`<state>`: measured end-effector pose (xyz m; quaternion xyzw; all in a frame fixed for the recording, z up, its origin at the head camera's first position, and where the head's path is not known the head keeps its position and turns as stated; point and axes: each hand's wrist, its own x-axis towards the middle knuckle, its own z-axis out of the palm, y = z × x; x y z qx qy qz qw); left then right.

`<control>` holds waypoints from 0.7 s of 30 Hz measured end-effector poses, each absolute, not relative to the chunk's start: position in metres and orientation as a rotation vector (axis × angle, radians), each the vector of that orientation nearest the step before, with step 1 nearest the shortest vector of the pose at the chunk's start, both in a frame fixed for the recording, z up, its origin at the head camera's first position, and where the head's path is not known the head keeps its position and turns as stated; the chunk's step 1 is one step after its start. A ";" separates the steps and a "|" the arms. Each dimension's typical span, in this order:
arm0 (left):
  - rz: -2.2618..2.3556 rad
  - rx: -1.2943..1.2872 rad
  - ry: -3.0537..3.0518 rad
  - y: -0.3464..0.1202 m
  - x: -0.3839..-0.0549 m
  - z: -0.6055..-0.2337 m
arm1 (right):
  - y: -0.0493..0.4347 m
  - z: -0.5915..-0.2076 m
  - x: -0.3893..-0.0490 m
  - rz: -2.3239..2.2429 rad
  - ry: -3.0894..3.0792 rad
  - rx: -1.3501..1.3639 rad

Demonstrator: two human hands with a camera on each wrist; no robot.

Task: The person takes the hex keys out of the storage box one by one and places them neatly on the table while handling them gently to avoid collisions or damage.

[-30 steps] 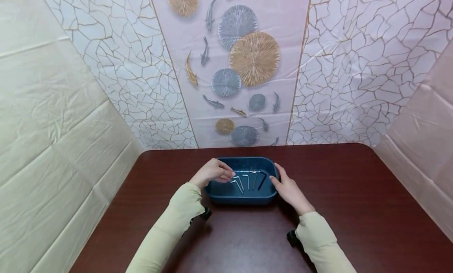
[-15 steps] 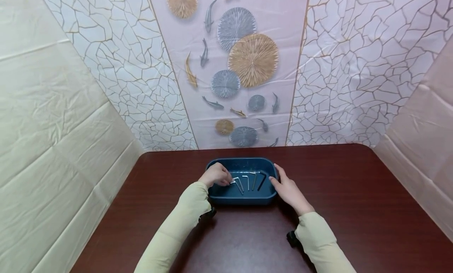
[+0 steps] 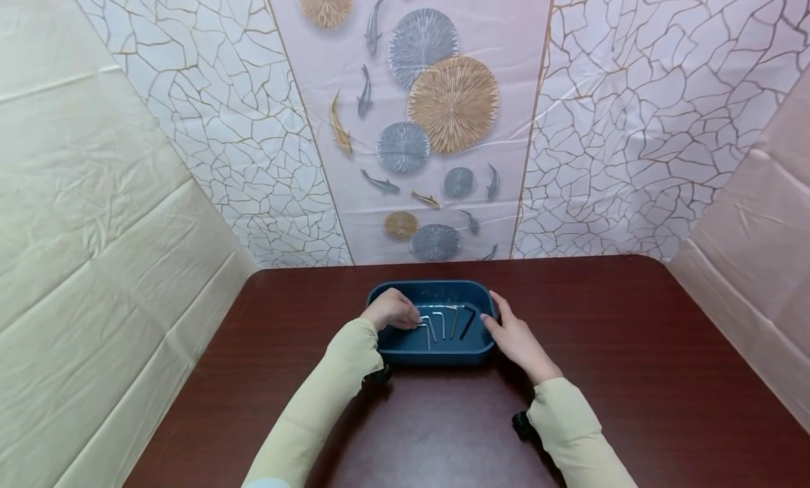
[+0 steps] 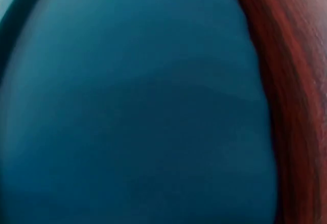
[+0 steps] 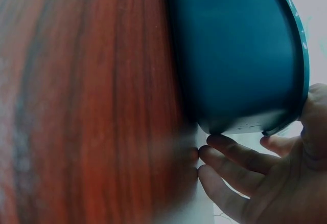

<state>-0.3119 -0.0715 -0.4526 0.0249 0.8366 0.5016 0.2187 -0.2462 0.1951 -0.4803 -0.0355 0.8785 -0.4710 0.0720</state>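
A blue rectangular tray [image 3: 436, 354] stands on the table, several L-shaped hex keys lying fanned out on its floor. My left hand [image 3: 394, 309] reaches in over the tray's left end, its fingertips pinching the short arm of the leftmost silver hex key [image 3: 428, 337]. To the right of that key lie two silver ones, a brass-toned hex key [image 3: 453, 323] and a black hex key [image 3: 468, 323]. My right hand [image 3: 515, 337] grips the tray's right end, thumb over the rim and fingers outside. In the left wrist view only the tray's outer wall [image 4: 143, 121] and table show.
The dark red-brown wooden table [image 3: 443, 432] extends around the tray. Behind it hangs a patterned cloth backdrop [image 3: 436, 122], with cream cloth walls [image 3: 114, 263] at either side. A small black wrist camera [image 3: 522, 426] sits under the right sleeve.
My left hand has come down into the tray and pinched the leftmost silver hex key, whose long arm has turned to stand straighter. My right hand stays on the tray's end.
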 end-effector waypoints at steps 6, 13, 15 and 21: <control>1.413 0.101 2.275 -0.064 -0.311 -0.456 | 0.195 -0.480 -0.247 -1.422 2.627 -0.110; 1.265 0.216 2.423 -0.048 -0.305 -0.456 | 0.196 -0.478 -0.246 -1.425 2.620 -0.107; 1.196 0.244 2.483 -0.042 -0.303 -0.456 | 0.196 -0.478 -0.245 -1.425 2.619 -0.106; 1.085 0.317 2.560 -0.032 -0.297 -0.460 | 0.195 -0.479 -0.245 -1.427 2.624 -0.111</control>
